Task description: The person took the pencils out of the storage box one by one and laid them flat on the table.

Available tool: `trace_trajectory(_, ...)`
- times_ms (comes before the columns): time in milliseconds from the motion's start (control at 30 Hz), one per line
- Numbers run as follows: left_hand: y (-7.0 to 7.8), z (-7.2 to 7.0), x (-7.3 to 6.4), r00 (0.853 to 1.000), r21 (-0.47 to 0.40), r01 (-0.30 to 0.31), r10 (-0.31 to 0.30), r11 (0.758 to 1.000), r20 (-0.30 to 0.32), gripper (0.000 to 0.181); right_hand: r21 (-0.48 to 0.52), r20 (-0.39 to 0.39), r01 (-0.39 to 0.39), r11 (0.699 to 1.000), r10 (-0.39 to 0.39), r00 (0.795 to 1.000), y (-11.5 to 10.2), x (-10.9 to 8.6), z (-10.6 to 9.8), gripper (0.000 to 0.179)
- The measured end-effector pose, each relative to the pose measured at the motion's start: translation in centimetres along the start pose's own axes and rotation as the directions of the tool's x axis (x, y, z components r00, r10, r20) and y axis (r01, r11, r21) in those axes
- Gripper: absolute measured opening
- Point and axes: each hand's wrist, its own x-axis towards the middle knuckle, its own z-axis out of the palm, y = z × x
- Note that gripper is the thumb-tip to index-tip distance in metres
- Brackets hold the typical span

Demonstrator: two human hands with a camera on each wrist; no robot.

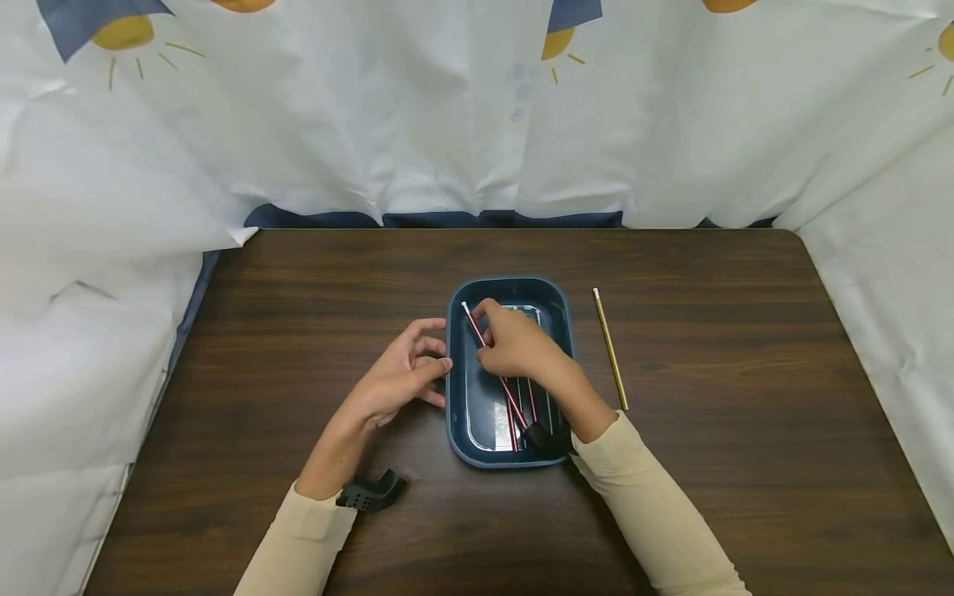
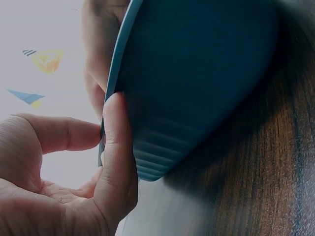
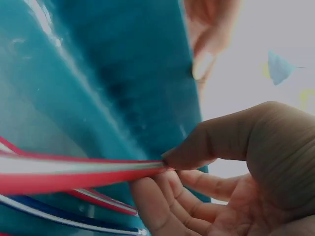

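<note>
A dark blue plastic tray [image 1: 456, 414] with rounded corners stands on the table. My left hand [image 1: 406, 372] pinches its left rim, thumb at the top edge and fingers along the outer wall [image 2: 197, 83]. Over the tray, my right hand [image 1: 514, 339] pinches a red-and-white striped pencil [image 3: 74, 172] between thumb and fingers. In the head view that pencil slants, its white-tipped end [image 1: 465, 306] pointing to the tray's far left corner. Below it inside the tray lie another red striped pencil [image 3: 106, 200] and a blue-and-white one [image 3: 64, 217], partly hidden by my hand in the head view.
A gold pencil [image 1: 611, 348] lies on the brown wooden table [image 1: 745, 372], just right of the tray. White curtains [image 1: 447, 108] with sun prints hang behind the table's far edge and along both sides. A black wrist strap [image 1: 373, 490] sits at my left cuff.
</note>
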Motion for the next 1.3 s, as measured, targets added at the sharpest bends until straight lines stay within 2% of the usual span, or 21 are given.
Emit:
trace_trajectory(100, -0.1, -0.1, -0.1, 1.0, 0.005, 0.001, -0.001, 1.0, -0.004, 0.067, 0.04, -0.025, 0.039, 0.998, -0.038, 0.999, 0.2, -0.8, -0.7, 0.055)
trace_trajectory(200, -0.1, -0.1, -0.2, 1.0, 0.012, 0.0, 0.0, 1.0, -0.005, 0.067, 0.122, -0.033, 0.089, 0.989, -0.086, 0.996, 0.4, -1.7, -1.5, 0.055)
trace_trajectory(400, 0.0, -0.1, -0.3, 1.0, 0.013, -0.009, 0.009, 1.0, -0.007, 0.067, 0.282, -0.058, 0.167, 0.945, -0.157, 0.986, 1.2, -3.6, -3.1, 0.053)
trace_trajectory(600, 0.0, -0.2, -0.3, 1.0, 0.005, -0.018, 0.018, 1.0, -0.004, 0.067, 0.392, -0.154, 0.224, 0.892, -0.176, 0.972, 2.5, -5.1, -4.6, 0.058)
trace_trajectory(667, -0.1, -0.3, -0.3, 1.0, 0.008, -0.02, 0.02, 1.0, -0.006, 0.067, 0.398, -0.191, 0.238, 0.886, -0.174, 0.966, 3.1, -5.6, -5.0, 0.059)
trace_trajectory(833, -0.2, -0.4, -0.4, 1.0, 0.01, -0.013, 0.013, 1.0, -0.008, 0.068, 0.358, -0.266, 0.229, 0.905, -0.136, 0.954, 5.3, -6.8, -6.0, 0.058)
trace_trajectory(933, -0.3, -0.4, -0.6, 1.0, 0.009, -0.007, 0.007, 1.0, -0.013, 0.068, 0.369, -0.297, 0.221, 0.903, -0.111, 0.948, 6.8, -7.5, -6.3, 0.055)
trace_trajectory(1133, -0.3, -0.7, -0.8, 0.999, 0.024, -0.017, 0.018, 1.0, -0.028, 0.068, 0.441, -0.322, 0.222, 0.869, -0.078, 0.944, 8.0, -7.9, -6.8, 0.053)
trace_trajectory(1300, -0.4, -0.6, -0.8, 0.999, 0.031, -0.017, 0.018, 0.999, -0.031, 0.068, 0.442, -0.332, 0.213, 0.872, -0.062, 0.941, 8.7, -8.3, -7.1, 0.053)
